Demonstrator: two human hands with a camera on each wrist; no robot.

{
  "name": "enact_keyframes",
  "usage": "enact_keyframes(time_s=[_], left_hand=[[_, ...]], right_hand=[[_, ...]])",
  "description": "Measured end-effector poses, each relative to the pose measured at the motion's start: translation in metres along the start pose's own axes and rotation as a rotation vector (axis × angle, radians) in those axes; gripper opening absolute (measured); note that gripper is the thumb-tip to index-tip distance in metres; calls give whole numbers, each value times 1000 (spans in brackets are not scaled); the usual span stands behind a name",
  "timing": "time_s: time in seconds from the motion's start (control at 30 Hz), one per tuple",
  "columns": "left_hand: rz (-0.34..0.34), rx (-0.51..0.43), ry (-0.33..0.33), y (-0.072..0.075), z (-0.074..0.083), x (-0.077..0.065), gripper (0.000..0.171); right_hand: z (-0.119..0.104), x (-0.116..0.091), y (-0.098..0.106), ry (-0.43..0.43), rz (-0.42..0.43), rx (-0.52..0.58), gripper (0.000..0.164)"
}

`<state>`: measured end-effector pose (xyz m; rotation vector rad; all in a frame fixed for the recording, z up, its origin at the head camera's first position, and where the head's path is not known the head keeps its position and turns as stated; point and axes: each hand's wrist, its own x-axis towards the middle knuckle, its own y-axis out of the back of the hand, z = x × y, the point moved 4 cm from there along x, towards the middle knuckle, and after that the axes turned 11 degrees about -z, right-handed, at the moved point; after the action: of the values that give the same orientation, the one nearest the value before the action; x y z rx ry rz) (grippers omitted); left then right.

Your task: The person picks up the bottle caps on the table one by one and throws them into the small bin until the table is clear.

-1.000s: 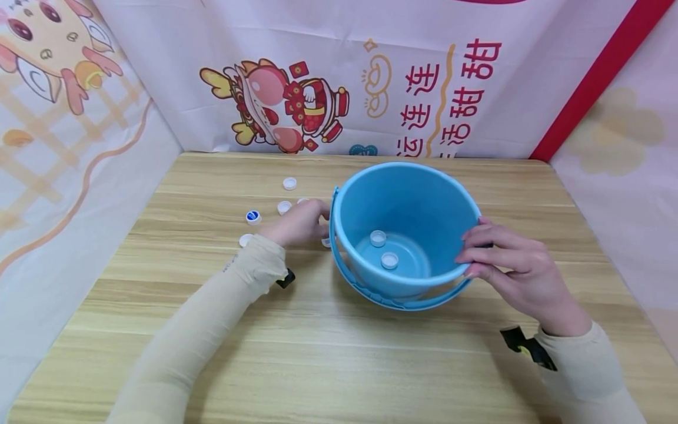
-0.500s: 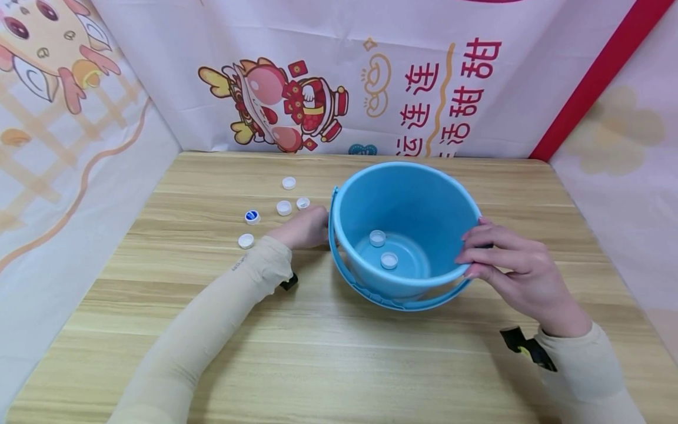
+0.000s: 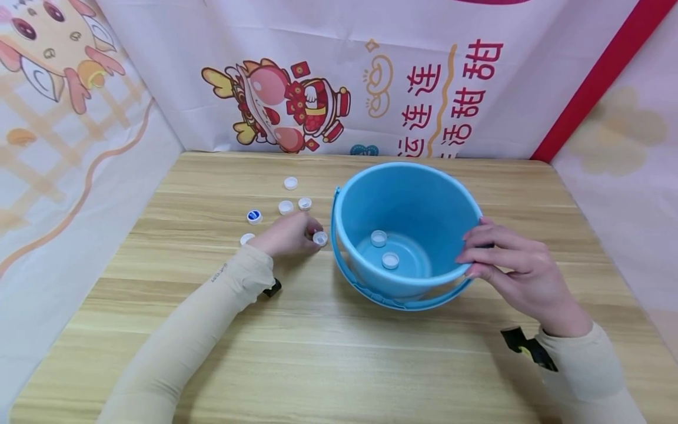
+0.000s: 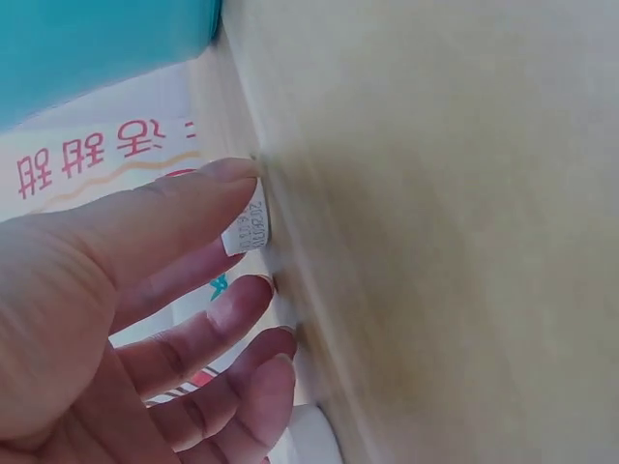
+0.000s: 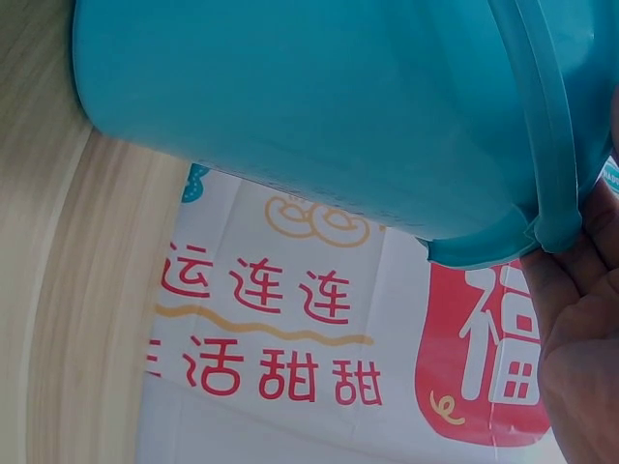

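Note:
My left hand [image 3: 291, 232] is low over the table, left of the blue bucket [image 3: 408, 197]. It pinches a white bottle cap [image 3: 320, 238] between thumb and index finger. In the left wrist view, small printed digits show on that cap's side [image 4: 250, 220], and the other fingers are loosely bent behind it. My right hand [image 3: 516, 271] grips the bucket's right rim, with the bucket's mouth facing me. Two white caps lie inside: one bottle cap [image 3: 378, 238] toward the back of the bottom, another bottle cap [image 3: 390, 260] in front of it.
Left of the bucket lie several more caps on the wooden table [image 3: 296, 353], among them a blue-topped cap [image 3: 255, 217] and a white cap [image 3: 290, 183] farthest back. The bucket's handle [image 3: 394, 304] hangs down in front. Printed cloth [image 3: 318, 35] walls the back and sides.
My left hand reached right against the bucket's side, hiding the cap there, then drew back left with the cap between its fingers. The right hand and bucket have kept their place.

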<state>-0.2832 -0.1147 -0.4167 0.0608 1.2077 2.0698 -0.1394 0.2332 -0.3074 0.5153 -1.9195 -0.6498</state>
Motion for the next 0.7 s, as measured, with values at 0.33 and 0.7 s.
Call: enact_keyframes(time_s=[0.33,0.7], left_hand=[[34,-29,28,1,-3,-5,8],[198,-1,67,54,15,-36,31]], right_hand=[[-1,1,-2,-10,-14,-10,33],[-1,1,-1,-18,-13,-13,33]])
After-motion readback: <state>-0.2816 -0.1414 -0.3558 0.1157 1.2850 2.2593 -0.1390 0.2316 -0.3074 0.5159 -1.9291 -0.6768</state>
